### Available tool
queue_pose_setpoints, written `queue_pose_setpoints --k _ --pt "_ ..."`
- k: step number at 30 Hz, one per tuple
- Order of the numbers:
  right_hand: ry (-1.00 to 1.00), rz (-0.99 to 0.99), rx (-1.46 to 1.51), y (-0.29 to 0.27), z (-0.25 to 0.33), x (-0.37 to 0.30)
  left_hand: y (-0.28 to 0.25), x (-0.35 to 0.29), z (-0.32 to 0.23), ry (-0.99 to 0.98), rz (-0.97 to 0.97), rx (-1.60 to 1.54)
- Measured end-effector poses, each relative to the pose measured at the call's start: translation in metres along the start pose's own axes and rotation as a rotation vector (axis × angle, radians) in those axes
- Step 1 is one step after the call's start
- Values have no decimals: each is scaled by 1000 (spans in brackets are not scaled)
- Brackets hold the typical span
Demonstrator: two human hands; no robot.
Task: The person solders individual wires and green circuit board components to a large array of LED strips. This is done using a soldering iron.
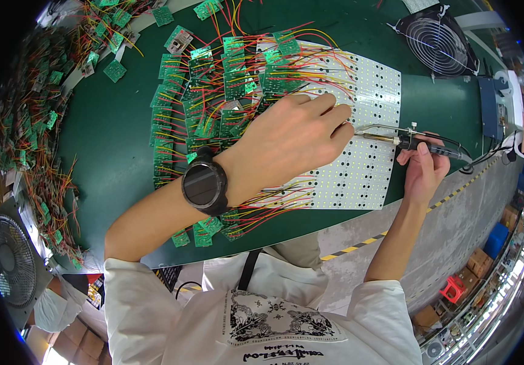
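Observation:
My left hand [298, 137], with a black watch [204, 184] on its wrist, reaches across a white panel [374, 91] dotted with small LEDs. Its fingers are curled into a pinch, and whatever they hold is hidden. My right hand [425, 167] grips a soldering iron [405, 142] with a thin metal feed tube along its top. The iron's tip points left, close to my left fingertips over the panel. Red, yellow and black wires run from rows of green circuit boards [163, 125] onto the panel. Some boards lie partly under my left forearm.
A large heap of wired boards [37, 121] covers the table's left side. At the far right stand a black fan [437, 45] and a dark blue box [490, 106]. A cable trails right from the iron. Another fan [10, 258] is at lower left; people's parts show at both sides.

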State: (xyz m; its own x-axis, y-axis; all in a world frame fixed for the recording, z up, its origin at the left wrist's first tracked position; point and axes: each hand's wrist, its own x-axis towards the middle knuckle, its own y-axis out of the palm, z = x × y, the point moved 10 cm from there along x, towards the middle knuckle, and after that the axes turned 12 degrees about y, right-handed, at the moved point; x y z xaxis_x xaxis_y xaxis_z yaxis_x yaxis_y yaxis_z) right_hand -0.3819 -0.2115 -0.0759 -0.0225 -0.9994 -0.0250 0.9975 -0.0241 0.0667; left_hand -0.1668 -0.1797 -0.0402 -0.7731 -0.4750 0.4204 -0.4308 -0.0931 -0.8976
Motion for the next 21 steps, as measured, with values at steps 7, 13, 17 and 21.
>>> queue_pose_setpoints --k 7,13,17,21 --pt "15 -24 20 -5 -3 0 2 0 0 2 28 -21" --pt "27 -70 74 -10 -3 1 -4 1 -3 14 23 -19" --pt "19 -124 106 -12 -1 2 -8 1 -5 23 17 -8" --pt "26 -135 114 -18 -1 2 -9 2 -6 51 -36 -27"
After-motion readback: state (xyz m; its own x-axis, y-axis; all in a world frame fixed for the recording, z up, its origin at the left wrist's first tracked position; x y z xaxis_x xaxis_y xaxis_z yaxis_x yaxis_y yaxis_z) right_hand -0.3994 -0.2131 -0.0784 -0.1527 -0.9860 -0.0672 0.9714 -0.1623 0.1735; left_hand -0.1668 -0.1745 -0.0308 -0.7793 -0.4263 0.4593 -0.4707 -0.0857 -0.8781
